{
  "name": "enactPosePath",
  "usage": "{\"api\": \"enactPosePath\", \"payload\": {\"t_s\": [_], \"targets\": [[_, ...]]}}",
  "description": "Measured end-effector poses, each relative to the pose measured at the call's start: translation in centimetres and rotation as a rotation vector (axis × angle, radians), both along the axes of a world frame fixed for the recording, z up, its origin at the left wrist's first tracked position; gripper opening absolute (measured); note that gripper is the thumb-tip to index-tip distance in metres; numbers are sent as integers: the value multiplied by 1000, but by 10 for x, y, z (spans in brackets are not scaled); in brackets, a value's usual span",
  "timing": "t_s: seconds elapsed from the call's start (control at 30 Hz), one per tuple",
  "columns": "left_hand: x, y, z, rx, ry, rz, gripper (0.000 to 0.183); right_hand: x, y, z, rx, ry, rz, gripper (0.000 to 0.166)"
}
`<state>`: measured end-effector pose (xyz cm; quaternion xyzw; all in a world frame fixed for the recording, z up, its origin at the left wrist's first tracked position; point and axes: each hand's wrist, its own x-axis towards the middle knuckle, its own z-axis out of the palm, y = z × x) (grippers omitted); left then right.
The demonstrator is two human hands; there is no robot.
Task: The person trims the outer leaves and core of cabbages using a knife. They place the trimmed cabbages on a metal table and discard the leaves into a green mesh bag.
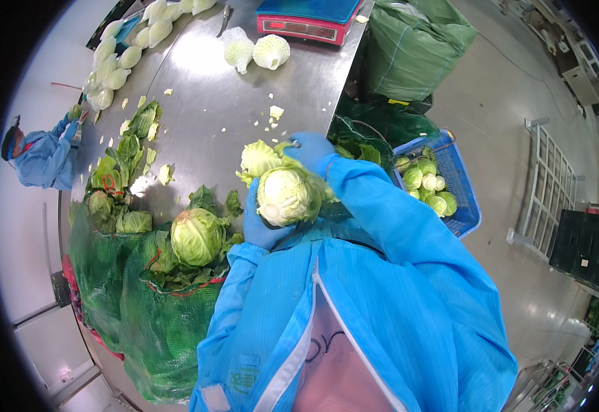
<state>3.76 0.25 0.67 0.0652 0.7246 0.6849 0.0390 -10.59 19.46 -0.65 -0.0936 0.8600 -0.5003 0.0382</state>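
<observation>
My left hand [263, 221], in a blue glove, cups a trimmed head of cabbage [283, 198] from its left and underside. The pale cut stem faces up toward me. Loose outer leaves [259, 158] spread beyond the head, over the steel table [201, 123]. At the head's upper right is my gloved right hand [311, 150], fingers curled beside a leaf edge. A small shiny metal bit shows at those fingers, too small to name. An untrimmed cabbage [198, 237] rests left of my left hand, at the mouth of a green mesh sack [170, 329].
Cabbages in white foam nets [271, 51] sit near a red scale [304, 28] and a knife [224, 20]. Leaf scraps [164, 175] litter the table. To the right stand a blue crate [462, 190] of small cabbages and a green woven sack [413, 51]. A co-worker [47, 154] is across the table.
</observation>
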Motion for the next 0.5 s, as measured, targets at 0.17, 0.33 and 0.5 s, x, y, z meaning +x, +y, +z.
{"api": "enactPosePath", "payload": {"t_s": [0.17, 0.33, 0.5], "targets": [[5, 0, 18, 53, -33, 19, 122, 3, 48, 12, 355, -323, -92, 36], [19, -16, 3, 25, -77, 92, 125, 44, 45, 33, 210, 55, -250, 46], [17, -10, 19, 283, -346, 154, 132, 67, 10, 56, 224, -68, 121, 58]]}}
